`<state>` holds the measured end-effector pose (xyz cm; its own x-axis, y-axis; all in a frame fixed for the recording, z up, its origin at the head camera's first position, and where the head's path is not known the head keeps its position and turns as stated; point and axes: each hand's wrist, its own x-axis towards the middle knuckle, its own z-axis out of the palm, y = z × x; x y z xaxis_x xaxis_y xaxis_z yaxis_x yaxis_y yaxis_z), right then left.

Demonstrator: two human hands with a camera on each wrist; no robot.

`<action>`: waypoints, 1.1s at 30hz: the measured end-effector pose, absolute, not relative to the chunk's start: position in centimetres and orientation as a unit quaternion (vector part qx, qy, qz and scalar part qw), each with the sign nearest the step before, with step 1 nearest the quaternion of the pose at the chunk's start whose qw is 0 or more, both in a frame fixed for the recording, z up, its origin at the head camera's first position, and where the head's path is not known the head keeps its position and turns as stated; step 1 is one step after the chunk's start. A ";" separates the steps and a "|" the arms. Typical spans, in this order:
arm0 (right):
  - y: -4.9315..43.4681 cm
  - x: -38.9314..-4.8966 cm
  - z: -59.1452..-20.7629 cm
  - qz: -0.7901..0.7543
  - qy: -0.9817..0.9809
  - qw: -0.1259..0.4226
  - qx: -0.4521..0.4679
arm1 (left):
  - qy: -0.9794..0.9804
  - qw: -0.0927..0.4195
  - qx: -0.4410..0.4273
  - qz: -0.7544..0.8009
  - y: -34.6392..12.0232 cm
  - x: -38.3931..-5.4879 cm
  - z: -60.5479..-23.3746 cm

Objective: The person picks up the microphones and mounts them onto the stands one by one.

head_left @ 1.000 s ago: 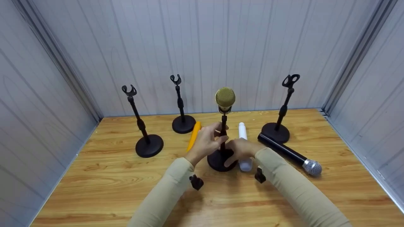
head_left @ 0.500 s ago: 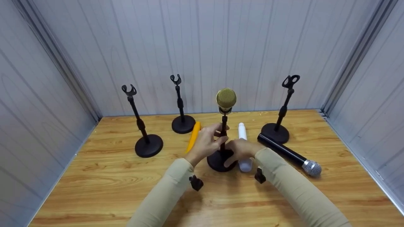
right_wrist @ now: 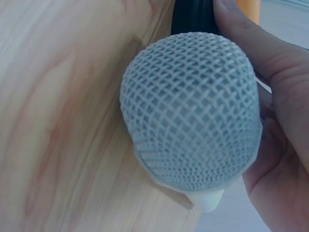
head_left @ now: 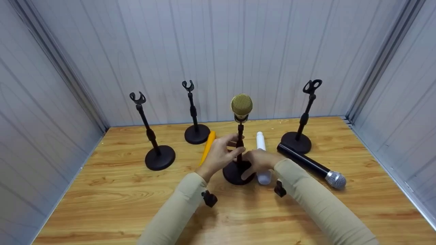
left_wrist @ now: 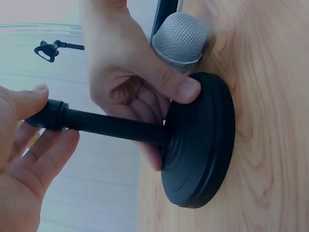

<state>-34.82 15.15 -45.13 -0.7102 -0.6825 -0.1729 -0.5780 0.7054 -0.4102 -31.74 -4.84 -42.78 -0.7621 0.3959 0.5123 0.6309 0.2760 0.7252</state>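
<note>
A black microphone stand [head_left: 240,128] stands upright on the wooden table [head_left: 119,190], near the middle, with a gold microphone [head_left: 242,104] seated in its clip, the mesh head uppermost. Both hands are on this stand. The left hand [head_left: 218,154] pinches the collar partway up the pole between thumb and fingers; the right hand [head_left: 260,160] grips the round base [head_left: 235,175] — its thumb lies on top, its fingers curl past the pole toward the far edge.

Just beside the right hand lies a white microphone [head_left: 261,141], partly covered by it, its mesh head toward the person. An orange handle [head_left: 208,146] lies behind the left hand, partly hidden. Farther right, a black microphone [head_left: 306,163] with a silver head lies slantwise in front of the right stand [head_left: 304,118]. Two more stands, the left stand [head_left: 151,134] and the back stand [head_left: 193,111], rise on the other side, their clips bare.
</note>
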 end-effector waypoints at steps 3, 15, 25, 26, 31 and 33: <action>15.1 -34.8 -45.1 -0.165 0.909 0.159 -0.347 | -0.794 0.099 -0.327 -0.502 -5.0 -31.8 -42.6; 15.0 -34.6 -45.2 -0.162 0.915 0.148 -0.339 | -0.814 0.094 -0.342 -0.460 -5.2 -31.4 -42.2; 15.0 -34.3 -45.0 -0.167 0.907 0.144 -0.358 | -0.853 0.117 -0.354 -0.364 -7.0 -30.9 -42.9; 15.0 -34.3 -45.1 -0.168 0.906 0.141 -0.362 | -0.864 0.120 -0.349 -0.343 -7.2 -30.7 -43.0; 15.0 -34.2 -45.3 -0.176 0.904 0.134 -0.365 | -0.914 0.102 -0.310 -0.243 -7.8 -30.0 -43.5; 15.0 -34.2 -45.3 -0.180 0.905 0.132 -0.363 | -0.930 0.076 -0.296 -0.204 -7.8 -29.8 -43.7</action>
